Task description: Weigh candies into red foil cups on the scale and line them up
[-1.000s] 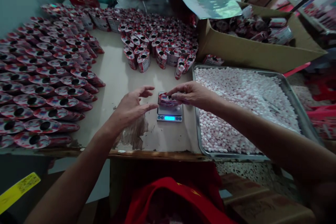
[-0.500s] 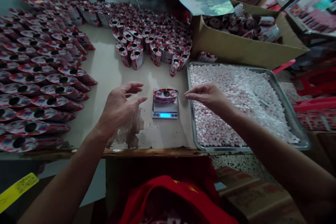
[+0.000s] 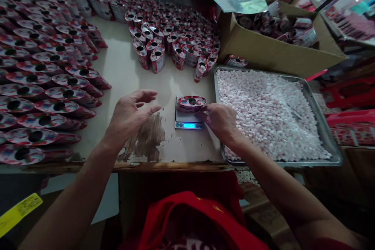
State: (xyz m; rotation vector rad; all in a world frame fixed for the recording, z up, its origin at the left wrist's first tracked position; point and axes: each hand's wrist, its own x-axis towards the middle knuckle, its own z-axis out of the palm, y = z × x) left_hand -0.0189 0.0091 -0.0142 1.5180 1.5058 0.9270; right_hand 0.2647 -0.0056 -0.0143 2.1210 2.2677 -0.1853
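An oval, red-and-white printed container with a dark round hole in its top stands on a small digital scale whose display glows blue. My right hand is closed at the container's right end, its fingertips partly hidden against it. To the left of the scale, my left hand hovers above the table with thumb and fingers apart, holding nothing. A metal tray heaped with small white pieces lies right of the scale, under my right forearm.
Many similar oval containers stand in rows along the left. More small ones crowd the back of the table. A cardboard box filled with printed containers sits behind the tray. The table's wooden front edge is chipped.
My right hand has moved left and closed at the container's right end. My left hand stays about where it was, still open. The whole view has shifted slightly.
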